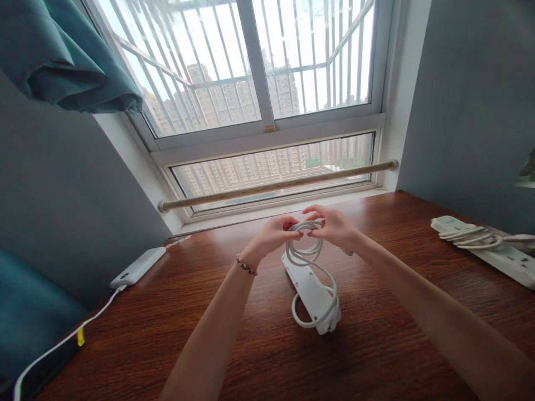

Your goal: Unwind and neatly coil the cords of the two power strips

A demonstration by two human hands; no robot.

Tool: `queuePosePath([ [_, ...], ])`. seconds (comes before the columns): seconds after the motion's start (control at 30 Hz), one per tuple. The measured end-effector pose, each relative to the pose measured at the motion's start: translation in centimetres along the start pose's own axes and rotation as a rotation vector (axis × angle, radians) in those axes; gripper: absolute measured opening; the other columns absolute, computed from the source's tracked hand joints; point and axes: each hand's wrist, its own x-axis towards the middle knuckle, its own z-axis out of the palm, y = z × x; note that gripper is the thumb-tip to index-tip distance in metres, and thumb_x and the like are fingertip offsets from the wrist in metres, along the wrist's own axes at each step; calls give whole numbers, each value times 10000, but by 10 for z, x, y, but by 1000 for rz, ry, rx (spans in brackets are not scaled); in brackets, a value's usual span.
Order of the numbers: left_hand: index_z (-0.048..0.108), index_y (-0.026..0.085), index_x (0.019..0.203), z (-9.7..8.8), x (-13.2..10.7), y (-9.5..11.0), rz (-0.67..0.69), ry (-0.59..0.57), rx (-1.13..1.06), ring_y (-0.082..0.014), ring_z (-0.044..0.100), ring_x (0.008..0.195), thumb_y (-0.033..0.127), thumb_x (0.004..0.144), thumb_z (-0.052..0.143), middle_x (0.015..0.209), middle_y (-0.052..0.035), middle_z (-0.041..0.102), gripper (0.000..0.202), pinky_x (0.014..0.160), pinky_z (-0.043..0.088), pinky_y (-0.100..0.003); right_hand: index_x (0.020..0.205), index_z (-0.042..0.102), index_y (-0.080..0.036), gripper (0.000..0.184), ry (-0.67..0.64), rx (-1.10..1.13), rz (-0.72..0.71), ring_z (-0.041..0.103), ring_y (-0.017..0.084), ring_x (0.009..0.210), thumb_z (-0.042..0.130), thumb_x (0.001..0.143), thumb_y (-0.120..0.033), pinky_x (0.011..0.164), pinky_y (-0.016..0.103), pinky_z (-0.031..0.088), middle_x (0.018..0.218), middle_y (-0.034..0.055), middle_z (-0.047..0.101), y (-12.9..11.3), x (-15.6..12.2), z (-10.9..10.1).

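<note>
White cable is looping in a small coil (319, 245) between two raised bare hands, with both forearms slanting inward from the lower corners of the view. The left hand (276, 233), a beaded bracelet (246, 265) circling its wrist, is pinching the coil's left side, its thumb pointing across toward the other hand. Opposite it, the right hand (332, 225) is gripping the right side between thumb and bent fingers, its forefinger arching over the top. The coil is sitting directly between the fingertips, touching both hands, and its lower turns are hanging in front of the far end of a long white block (308, 288). That block is lying aslant on the brown wooden table (200, 340), just below the hands, while a looser bend of cable is trailing around its near end.
</note>
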Motion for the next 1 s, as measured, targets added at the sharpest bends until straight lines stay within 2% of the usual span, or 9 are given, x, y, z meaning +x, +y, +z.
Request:
queuePosePath([
  [0.17,575,92,846,-3,-5,5,-23,39,-102,-86,470,615,332,706,640,691,-10,541,286,588,335,-240,1010,606,-159,426,97,-196,59,485,92,574,705,620,-300,568,235,357,837,19,629,-11,0,-8],
  [0.27,562,104,867,-7,-9,9,3,3,-148,-70,451,626,316,702,653,723,3,528,283,583,327,-224,964,618,-146,434,-72,-83,19,431,87,523,714,626,-401,496,217,305,607,-17,537,-13,0,-20],
  [0.33,546,115,884,-9,-10,11,13,-56,-163,-74,459,658,293,677,682,754,6,529,305,600,337,-223,973,616,-143,433,-206,66,16,397,78,480,687,658,-431,451,209,276,563,-27,501,-11,0,-28],
  [0.4,528,120,884,-10,-12,13,3,-108,-150,-81,463,669,284,650,707,753,11,523,337,600,339,-226,970,622,-133,422,-251,189,13,397,72,472,675,674,-430,438,204,274,587,-14,528,-9,1,-34],
  [0.57,498,129,808,-4,-11,12,-7,-156,-42,-71,415,628,292,646,704,697,32,475,308,552,298,-222,761,678,-133,249,-6,68,-93,490,105,588,664,703,-375,536,228,355,662,28,603,-15,-1,-41],
  [0.7,508,127,848,2,-9,11,-21,-188,-63,-76,438,637,291,686,661,715,19,494,277,578,330,-228,768,676,-139,211,229,73,-163,554,128,686,650,737,-346,642,248,418,743,39,635,-27,-4,-44],
  [0.8,517,126,851,2,-9,12,-15,-112,-110,-69,441,617,309,696,653,713,16,500,275,566,335,-222,822,666,-136,173,276,29,-243,537,118,675,631,760,-293,625,243,415,768,41,612,-30,-5,-45],
  [0.9,528,130,837,-1,-13,16,3,-116,-182,-69,448,598,335,678,676,696,14,509,299,552,341,-217,955,645,-143,186,255,-211,-406,477,96,625,576,785,-172,585,233,392,798,33,565,-26,-4,-43],
  [1.0,540,127,833,-3,-18,21,26,-154,-226,-74,451,601,348,651,702,696,8,512,329,543,343,-214,944,636,-135,165,335,-451,-523,495,137,773,510,841,-154,711,260,410,869,66,545,-19,-3,-40],
])
